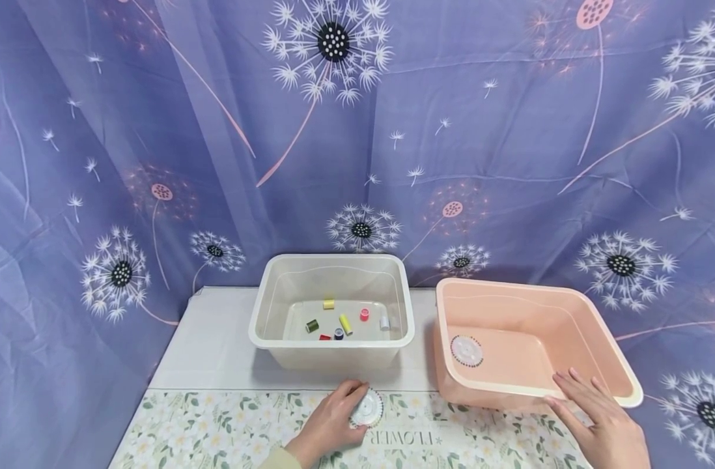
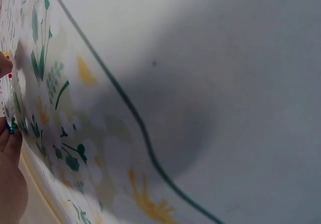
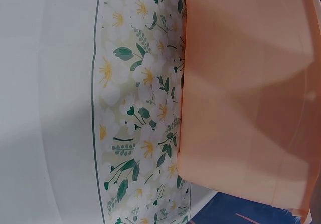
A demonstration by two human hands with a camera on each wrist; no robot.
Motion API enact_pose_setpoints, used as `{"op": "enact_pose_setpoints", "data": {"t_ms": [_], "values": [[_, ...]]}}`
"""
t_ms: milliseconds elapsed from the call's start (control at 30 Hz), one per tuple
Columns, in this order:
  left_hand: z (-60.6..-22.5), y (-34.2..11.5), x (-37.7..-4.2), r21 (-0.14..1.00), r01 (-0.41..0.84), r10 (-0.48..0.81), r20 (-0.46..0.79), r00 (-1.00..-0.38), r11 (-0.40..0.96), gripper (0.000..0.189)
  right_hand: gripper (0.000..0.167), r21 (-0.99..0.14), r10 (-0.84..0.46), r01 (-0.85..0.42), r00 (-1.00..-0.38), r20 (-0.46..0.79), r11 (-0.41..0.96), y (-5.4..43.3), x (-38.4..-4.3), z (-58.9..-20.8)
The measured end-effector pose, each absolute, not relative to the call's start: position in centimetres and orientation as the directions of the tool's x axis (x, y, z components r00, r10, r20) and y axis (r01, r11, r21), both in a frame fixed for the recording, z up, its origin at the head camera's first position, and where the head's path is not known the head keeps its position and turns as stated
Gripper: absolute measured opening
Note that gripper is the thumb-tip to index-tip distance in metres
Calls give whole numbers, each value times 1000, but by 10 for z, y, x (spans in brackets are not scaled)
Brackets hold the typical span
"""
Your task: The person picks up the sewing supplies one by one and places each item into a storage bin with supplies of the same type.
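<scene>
A white wheel of sewing pins with coloured heads (image 1: 368, 409) is at the front of the white tub, pinched by its edge between the thumb and fingers of my left hand (image 1: 336, 419). In the left wrist view only the fingertips (image 2: 15, 138) and part of the pin wheel show at the left edge. My right hand (image 1: 605, 423) touches the near rim of the peach tub (image 1: 504, 385), its fingers extended. Inside that tub, at its left side, lies another pin wheel (image 1: 467, 351). The right wrist view shows the tub's outer wall (image 3: 246, 98).
Behind my left hand stands a white tub (image 1: 334, 355) with several small thread spools in it, among them a dark green spool (image 1: 312, 326) and a yellow spool (image 1: 346, 324). A floral cloth (image 1: 217, 423) covers the table's front. A blue dandelion-print curtain (image 1: 416, 111) hangs behind.
</scene>
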State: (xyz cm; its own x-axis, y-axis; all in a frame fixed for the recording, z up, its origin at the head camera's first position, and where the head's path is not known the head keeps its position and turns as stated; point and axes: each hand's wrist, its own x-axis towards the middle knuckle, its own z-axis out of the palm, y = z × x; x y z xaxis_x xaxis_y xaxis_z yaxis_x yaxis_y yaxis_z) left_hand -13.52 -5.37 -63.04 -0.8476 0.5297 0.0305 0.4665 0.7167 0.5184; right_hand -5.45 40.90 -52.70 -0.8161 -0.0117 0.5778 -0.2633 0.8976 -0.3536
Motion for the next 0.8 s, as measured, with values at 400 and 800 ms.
{"op": "enact_pose_setpoints", "data": {"t_ms": [400, 800], "values": [[-631, -54, -131, 484, 519, 551, 87, -830, 705, 76, 62, -353, -11, -263, -815, 579, 898, 409, -54, -528], [-625, -47, -127, 463, 573, 541, 217, -813, 676, 76, 55, -352, -5, -246, -827, 563, 903, 409, -54, -525]]}}
